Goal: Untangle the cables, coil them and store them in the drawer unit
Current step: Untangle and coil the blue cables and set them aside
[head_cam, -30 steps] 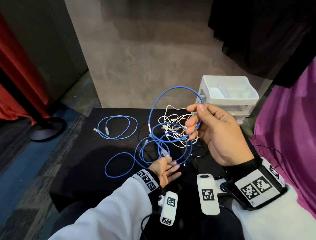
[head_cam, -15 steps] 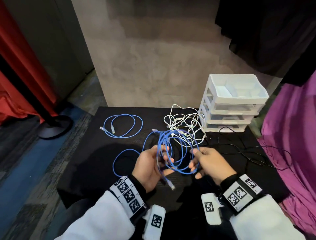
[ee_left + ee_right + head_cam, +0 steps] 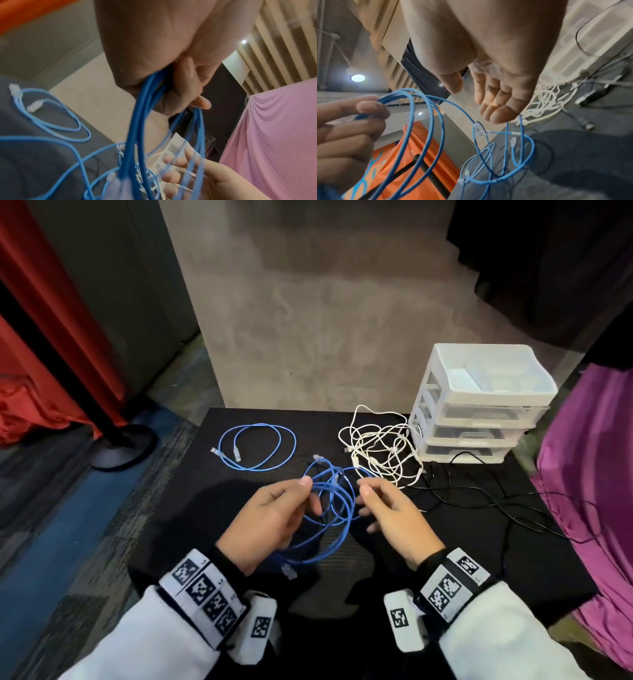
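A bundle of blue cable loops (image 3: 342, 508) hangs above the black table (image 3: 191, 508), with one plug dangling below. My left hand (image 3: 301, 494) pinches the top of the loops between thumb and fingers; the left wrist view shows the strands (image 3: 137, 121) running out of its curled fingers (image 3: 180, 88). My right hand (image 3: 368, 501) hovers at the right side of the loops. In the right wrist view its fingers (image 3: 496, 97) are loose and hold nothing, while the blue strands (image 3: 426, 128) pass below them. The white three-drawer unit (image 3: 479, 412) stands at the table's back right, its drawers closed.
A coiled blue cable (image 3: 257, 446) lies at the table's back left. A tangled white cable (image 3: 380, 450) sits just left of the drawer unit. A thin black cable (image 3: 479, 494) trails across the right side. Purple cloth (image 3: 589, 474) borders the right edge.
My right hand came down from holding a loop high and has loosened off the bundle. My left hand rose and took hold of the gathered blue loops.
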{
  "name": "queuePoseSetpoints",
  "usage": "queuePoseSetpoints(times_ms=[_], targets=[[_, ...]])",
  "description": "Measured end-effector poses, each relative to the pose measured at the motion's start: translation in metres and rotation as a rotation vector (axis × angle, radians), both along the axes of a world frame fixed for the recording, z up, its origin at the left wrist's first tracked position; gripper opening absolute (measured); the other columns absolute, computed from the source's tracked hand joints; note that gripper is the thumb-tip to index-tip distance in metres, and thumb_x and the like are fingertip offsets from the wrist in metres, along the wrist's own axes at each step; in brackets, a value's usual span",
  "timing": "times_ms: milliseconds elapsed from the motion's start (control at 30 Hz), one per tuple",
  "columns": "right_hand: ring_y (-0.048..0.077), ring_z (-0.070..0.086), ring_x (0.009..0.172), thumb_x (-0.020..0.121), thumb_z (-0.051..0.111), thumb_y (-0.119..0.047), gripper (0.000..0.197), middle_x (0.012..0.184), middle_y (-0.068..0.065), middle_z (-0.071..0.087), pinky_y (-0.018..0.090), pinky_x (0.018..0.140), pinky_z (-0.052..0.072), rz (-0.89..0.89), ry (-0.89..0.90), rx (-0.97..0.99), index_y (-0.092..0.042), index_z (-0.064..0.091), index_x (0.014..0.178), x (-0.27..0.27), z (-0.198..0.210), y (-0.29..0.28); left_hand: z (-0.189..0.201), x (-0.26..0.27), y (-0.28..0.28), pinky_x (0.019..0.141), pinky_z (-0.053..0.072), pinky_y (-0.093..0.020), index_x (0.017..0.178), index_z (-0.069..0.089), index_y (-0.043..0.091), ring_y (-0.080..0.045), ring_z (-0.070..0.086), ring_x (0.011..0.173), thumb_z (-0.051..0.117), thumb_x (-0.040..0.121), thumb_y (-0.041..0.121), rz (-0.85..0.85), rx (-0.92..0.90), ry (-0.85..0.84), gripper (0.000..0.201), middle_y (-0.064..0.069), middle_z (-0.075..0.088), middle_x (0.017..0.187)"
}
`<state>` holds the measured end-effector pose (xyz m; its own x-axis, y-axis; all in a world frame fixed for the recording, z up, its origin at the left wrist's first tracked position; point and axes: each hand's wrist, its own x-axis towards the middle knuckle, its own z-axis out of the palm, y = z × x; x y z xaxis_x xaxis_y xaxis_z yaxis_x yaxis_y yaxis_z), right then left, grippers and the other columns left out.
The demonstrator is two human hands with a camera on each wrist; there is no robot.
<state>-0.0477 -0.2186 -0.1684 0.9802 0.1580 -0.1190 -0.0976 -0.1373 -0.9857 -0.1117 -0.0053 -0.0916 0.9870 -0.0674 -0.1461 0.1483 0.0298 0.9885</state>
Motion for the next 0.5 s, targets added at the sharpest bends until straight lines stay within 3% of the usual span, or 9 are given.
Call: queuePoseSetpoints(times_ms=[67,133,267,333,400,433,500], targets=[[0.014,0.062,0.087,0.108,0.05,-0.038,0.026,0.101,0.0,0.072,0.029,0.065,0.05,0.087,0.136,0.156,-0.024,0.068,0.12,0.0,0.007,0.017,0.006,-0.002,0.007,0.045,0.006,-0.022,0.078,0.067,0.008,-0.01,0.011,0.047,0.05,0.105,0.039,-0.055,-0.012,0.018,0.045,0.006,0.018,0.056],[0.009,0.061,0.08,0.109,0.048,-0.042,0.029,0.096,-0.006,0.071,0.027,0.065,0.048,0.146,0.228,0.2,-0.027,0.07,0.12,0.002,0.008,0.031,0.009,-0.004,0.016,0.045,0.007,-0.019,0.079,0.067,0.007,-0.01,0.009,0.047,0.055,0.1,0.044,-0.078,-0.056,0.03,0.044,0.005,0.015,0.057],[0.009,0.056,0.087,0.105,0.059,-0.037,0.018,0.099,-0.003,0.063,0.019,0.069,0.045,0.2,0.188,-0.032,-0.032,0.072,0.116,0.01,-0.009,0.046,0.017,-0.002,0.05,0.041,0.005,-0.015,0.074,0.066,0.009,-0.008,0.004,0.046,0.051,0.096,0.043,0.023,-0.344,0.083,0.044,0.006,0.009,0.058],[0.001,0.063,0.095,0.103,0.063,-0.033,0.018,0.106,-0.012,0.07,0.013,0.082,0.045,0.243,0.15,-0.049,-0.03,0.077,0.114,0.013,-0.016,0.049,0.02,-0.002,0.073,0.04,0.003,-0.015,0.072,0.064,0.01,-0.007,0.002,0.045,0.046,0.095,0.043,0.103,-0.458,0.079,0.043,0.006,0.005,0.06],[-0.002,0.065,0.112,0.101,0.066,-0.035,0.017,0.117,-0.015,0.075,0.019,0.103,0.043,0.275,0.096,-0.066,-0.032,0.08,0.109,0.015,-0.022,0.051,0.023,-0.004,0.094,0.038,0.003,-0.017,0.074,0.063,0.011,-0.007,0.001,0.045,0.046,0.095,0.043,0.159,-0.515,0.06,0.042,0.006,0.004,0.06],[0.001,0.063,0.12,0.097,0.068,-0.044,0.018,0.12,-0.015,0.074,0.025,0.112,0.041,0.287,0.082,-0.082,-0.037,0.079,0.109,0.015,-0.024,0.053,0.023,-0.005,0.102,0.037,0.003,-0.017,0.073,0.062,0.012,-0.007,0.001,0.045,0.046,0.095,0.043,0.186,-0.529,0.058,0.042,0.006,0.004,0.06],[0.006,0.058,0.128,0.078,0.071,-0.067,0.039,0.122,-0.018,0.072,0.035,0.121,0.037,0.277,0.062,-0.142,-0.049,0.075,0.112,0.017,-0.03,0.058,0.022,-0.008,0.112,0.037,0.002,-0.018,0.073,0.062,0.013,-0.008,0.0,0.046,0.046,0.096,0.043,0.228,-0.541,0.065,0.041,0.006,0.004,0.06]])
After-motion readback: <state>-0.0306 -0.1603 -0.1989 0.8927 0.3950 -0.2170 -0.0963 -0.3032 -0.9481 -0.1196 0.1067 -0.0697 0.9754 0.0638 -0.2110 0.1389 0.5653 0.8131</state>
